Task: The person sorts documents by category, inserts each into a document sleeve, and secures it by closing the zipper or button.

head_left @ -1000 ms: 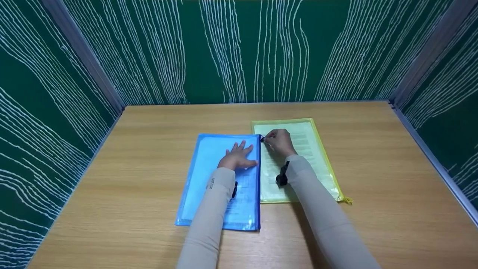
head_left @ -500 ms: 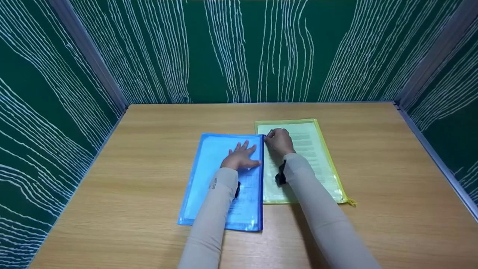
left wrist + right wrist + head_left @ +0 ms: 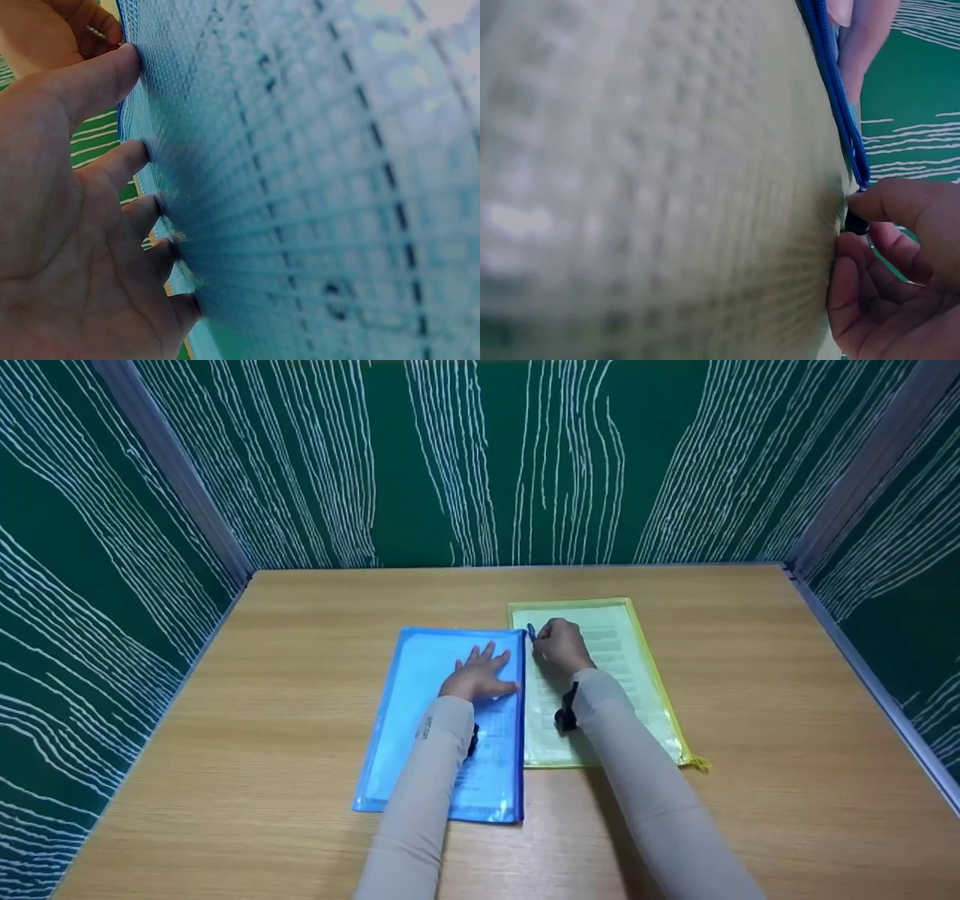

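A blue mesh zip pouch (image 3: 431, 750) with printed paper inside lies on the table, its darker zip edge along the right side. My left hand (image 3: 480, 677) rests on it with fingers spread, the thumb reaching to the zip edge. In the left wrist view the fingertips of that left hand (image 3: 82, 202) press the mesh. At the pouch's top right corner, my right hand (image 3: 561, 643) pinches a small dark zip pull (image 3: 856, 223) between thumb and fingers. A short blue tab (image 3: 532, 631) shows beside these fingers.
Partly under the blue pouch lies a yellow-edged zip pouch (image 3: 619, 690) holding a printed sheet, with a yellow tassel (image 3: 700, 763) at its lower right corner. Green panels with white lines (image 3: 420, 457) stand around the wooden table (image 3: 300, 682) at the back and sides.
The right hand stays at the pouch's corner; beside its fingers a blue tab now stands out where a dark piece pointed to the corner earlier. The left hand keeps its place.
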Tool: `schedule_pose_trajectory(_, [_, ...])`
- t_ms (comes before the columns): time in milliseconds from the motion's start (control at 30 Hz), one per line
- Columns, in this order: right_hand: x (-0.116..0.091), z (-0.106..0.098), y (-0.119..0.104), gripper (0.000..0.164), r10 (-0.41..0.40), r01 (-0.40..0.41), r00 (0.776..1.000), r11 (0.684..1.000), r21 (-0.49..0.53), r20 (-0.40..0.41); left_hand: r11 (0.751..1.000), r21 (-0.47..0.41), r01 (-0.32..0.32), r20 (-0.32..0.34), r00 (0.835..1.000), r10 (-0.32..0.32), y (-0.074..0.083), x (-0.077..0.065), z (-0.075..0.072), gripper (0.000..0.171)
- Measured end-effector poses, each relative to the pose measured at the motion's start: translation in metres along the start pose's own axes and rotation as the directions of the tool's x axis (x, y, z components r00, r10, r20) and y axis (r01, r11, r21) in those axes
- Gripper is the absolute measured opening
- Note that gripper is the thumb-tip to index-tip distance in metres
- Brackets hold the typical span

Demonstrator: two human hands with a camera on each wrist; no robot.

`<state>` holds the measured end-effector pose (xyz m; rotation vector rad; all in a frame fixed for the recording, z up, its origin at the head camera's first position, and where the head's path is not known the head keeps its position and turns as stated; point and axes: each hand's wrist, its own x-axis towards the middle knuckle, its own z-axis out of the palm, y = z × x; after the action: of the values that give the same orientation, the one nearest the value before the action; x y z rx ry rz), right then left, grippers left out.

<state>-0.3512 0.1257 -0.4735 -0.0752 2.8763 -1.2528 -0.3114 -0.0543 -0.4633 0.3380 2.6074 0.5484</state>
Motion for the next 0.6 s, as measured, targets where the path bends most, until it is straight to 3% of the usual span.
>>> schedule_pose_trajectory(333, [-0.008, -0.014, 0.011, 0.017, 0.04, -0.042, 0.999, 0.997, 0.058, 0.037, 1.0, -0.005, -0.001, 0.008, 1.0, 0.001, 0.002, -0.002, -0.001, 0.076])
schedule_pose_trajectory(600, [-0.013, -0.022, 0.02, 0.022, 0.067, -0.068, 0.997, 0.997, 0.035, 0.042, 1.0, -0.023, 0.021, 0.008, 1.0, -0.021, 0.002, -0.001, -0.001, 0.076])
